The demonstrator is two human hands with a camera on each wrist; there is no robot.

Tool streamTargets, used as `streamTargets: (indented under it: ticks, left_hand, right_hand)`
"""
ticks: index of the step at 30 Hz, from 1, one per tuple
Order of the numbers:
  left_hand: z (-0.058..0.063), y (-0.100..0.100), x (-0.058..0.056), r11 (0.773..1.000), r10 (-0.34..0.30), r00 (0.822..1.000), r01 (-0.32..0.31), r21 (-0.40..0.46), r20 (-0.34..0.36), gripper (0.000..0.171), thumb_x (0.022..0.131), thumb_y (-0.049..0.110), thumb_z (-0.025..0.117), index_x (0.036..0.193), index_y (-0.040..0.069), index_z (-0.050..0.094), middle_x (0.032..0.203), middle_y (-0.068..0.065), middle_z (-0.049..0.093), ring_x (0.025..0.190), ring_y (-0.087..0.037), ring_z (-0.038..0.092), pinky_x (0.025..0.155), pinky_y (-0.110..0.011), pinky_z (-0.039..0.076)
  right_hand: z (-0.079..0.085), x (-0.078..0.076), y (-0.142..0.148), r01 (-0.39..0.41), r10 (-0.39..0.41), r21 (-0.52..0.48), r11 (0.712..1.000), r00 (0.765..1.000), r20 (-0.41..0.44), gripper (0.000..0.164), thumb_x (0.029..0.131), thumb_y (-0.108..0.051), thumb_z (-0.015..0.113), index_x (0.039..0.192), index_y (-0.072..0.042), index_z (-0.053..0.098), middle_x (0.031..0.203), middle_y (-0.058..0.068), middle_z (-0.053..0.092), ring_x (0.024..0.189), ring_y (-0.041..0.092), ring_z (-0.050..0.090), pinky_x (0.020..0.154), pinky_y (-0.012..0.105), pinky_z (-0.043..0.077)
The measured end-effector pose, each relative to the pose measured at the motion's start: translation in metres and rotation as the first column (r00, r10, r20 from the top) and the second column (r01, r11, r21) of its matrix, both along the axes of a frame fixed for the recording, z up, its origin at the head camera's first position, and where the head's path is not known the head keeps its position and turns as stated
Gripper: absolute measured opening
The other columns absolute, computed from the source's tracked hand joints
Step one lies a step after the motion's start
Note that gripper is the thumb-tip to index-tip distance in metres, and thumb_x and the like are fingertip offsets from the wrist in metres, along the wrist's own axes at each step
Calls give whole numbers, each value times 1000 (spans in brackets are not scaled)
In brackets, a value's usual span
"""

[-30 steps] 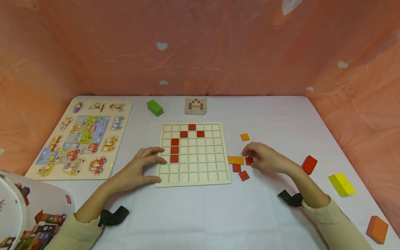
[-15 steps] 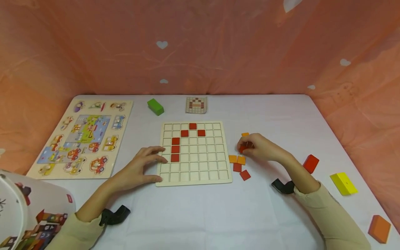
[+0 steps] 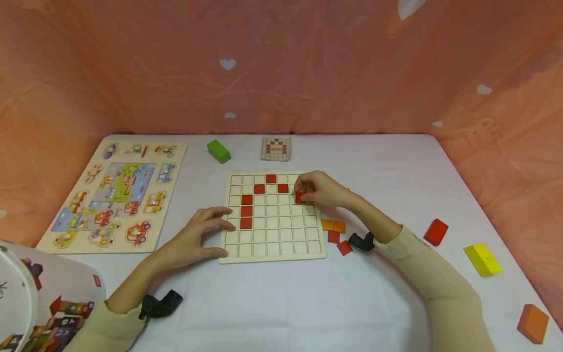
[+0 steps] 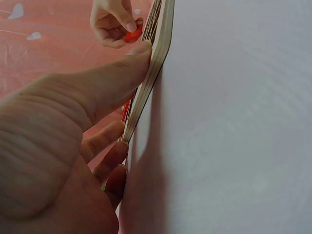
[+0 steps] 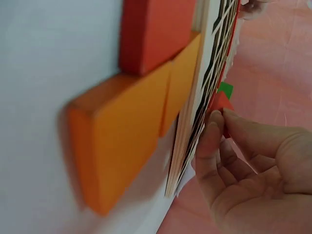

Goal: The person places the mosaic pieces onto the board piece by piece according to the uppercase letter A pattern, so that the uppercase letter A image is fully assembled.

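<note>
A wooden grid board (image 3: 272, 248) lies mid-table, with several red square tiles (image 3: 246, 211) set in its cells. My right hand (image 3: 323, 189) pinches a red tile (image 3: 300, 197) between thumb and fingers, over the board's upper right cells; the right wrist view shows the same tile (image 5: 222, 101) at the fingertips. My left hand (image 3: 193, 239) rests along the board's left edge, fingers spread and relaxed, thumb at the lower corner. In the left wrist view, the left thumb (image 4: 122, 73) lies against the board's edge (image 4: 155, 68).
Orange tiles (image 3: 333, 225) and red tiles (image 3: 338, 243) lie right of the board. A pattern card (image 3: 275, 149) and a green block (image 3: 218, 151) sit behind it. A picture puzzle (image 3: 171, 205) and white bucket (image 3: 70, 278) stand left; red (image 3: 436, 232), yellow (image 3: 482, 259) and orange (image 3: 533, 323) blocks lie right.
My right hand has picked up a red tile from the loose ones at the right and carried it left and up, over the board. My left hand has stayed at the board's edge.
</note>
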State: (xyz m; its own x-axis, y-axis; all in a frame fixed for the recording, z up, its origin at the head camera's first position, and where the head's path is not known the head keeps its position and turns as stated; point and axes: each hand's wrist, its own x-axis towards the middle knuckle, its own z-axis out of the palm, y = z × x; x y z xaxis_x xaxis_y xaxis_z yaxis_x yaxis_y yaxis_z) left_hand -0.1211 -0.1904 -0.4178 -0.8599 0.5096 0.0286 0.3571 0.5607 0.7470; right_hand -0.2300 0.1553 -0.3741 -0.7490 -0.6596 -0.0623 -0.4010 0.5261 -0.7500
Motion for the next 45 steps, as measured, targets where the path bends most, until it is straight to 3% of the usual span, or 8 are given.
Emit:
streamTargets:
  ticks: [16, 27, 36, 40, 45]
  left_hand:
    - [1, -1, 0, 1000, 3, 1000, -3, -1, 4, 42, 78, 25, 86, 116, 20, 68, 150, -11, 41, 139, -38, 28, 109, -66, 25]
    - [1, -2, 1, 1000, 4, 1000, -4, 0, 6, 41, 78, 25, 86, 115, 20, 69, 150, -11, 41, 138, -38, 29, 108, -66, 26]
    - [1, -1, 1, 1000, 2, 1000, -2, 4, 7, 41, 78, 25, 86, 116, 20, 68, 150, -11, 41, 138, -37, 29, 109, -65, 26]
    - [1, 0, 1, 1000, 3, 1000, -3, -2, 11, 43, 78, 24, 86, 116, 20, 68, 151, -9, 40, 138, -36, 29, 109, -64, 26]
    - [0, 1, 1, 1000, 1, 1000, -1, -10, 11, 45, 76, 22, 87, 117, 21, 68, 152, -7, 39, 139, -34, 28, 110, -63, 26]
  right_hand:
    - [-5, -7, -10, 40, -38, -20, 999, 996, 78, 12, 89, 10, 66, 99, 5, 69, 83, 11, 60, 72, 18, 54, 61, 23, 48]
    - [-2, -1, -12, 73, -67, 75, 994, 994, -84, 8, 88, 0, 73, 95, 2, 76, 86, 7, 62, 81, 20, 60, 73, 30, 48]
    - [2, 4, -9, 123, -116, 97, 988, 990, -79, 5, 87, 2, 73, 92, -1, 73, 92, 9, 67, 84, 22, 58, 77, 33, 50]
    - [6, 13, 5, 117, -114, 40, 992, 990, -78, 13, 86, 2, 72, 100, 1, 72, 93, 8, 68, 87, 23, 59, 78, 34, 50]
    - [7, 44, 34, 98, -98, -6, 995, 995, -31, 18, 86, 1, 73, 104, 0, 71, 97, 5, 69, 91, 21, 60, 82, 37, 50]
